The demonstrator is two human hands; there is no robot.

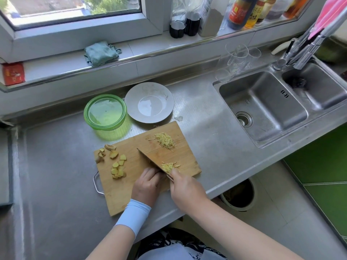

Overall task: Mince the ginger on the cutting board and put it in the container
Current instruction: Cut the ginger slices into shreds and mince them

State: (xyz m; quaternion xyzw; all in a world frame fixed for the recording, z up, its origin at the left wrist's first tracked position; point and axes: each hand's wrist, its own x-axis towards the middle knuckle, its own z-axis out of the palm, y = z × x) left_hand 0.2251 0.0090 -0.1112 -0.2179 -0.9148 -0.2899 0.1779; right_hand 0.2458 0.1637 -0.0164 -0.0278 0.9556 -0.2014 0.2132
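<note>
The cutting board (120,196) lies slantwise on the surface (56,175), and the work is mid-cut: ginger is being turned into slivers, not yet a mince. The green container (105,126) stands just beyond the board's far left edge, and no ginger shows in it; I cannot tell whether a lid is on. The knife (152,160), a broad blade, rests edge-down across the middle of the board. The right hand (185,188) is wrapped around its handle. The left hand (146,184) sits close against the blade's left side with its fingers curled down, and whatever is under them is hidden.

A heap of slivers (165,140) lies at the board's far right. A smaller clump (169,166) lies at the blade by the right hand. Uncut slices and knobs (116,164) wait along the left edge.

By my reading, the slices still need slivering. Then every pile needs gathering and cross-chopping before it goes into the container.

The double sink (262,119) lies well off to the right. A grey plate (131,96) touches the container and sits near the board's far corner, so a careless scrape could land there instead. Clear glasses (237,57) stand behind the sink, out of the way.
</note>
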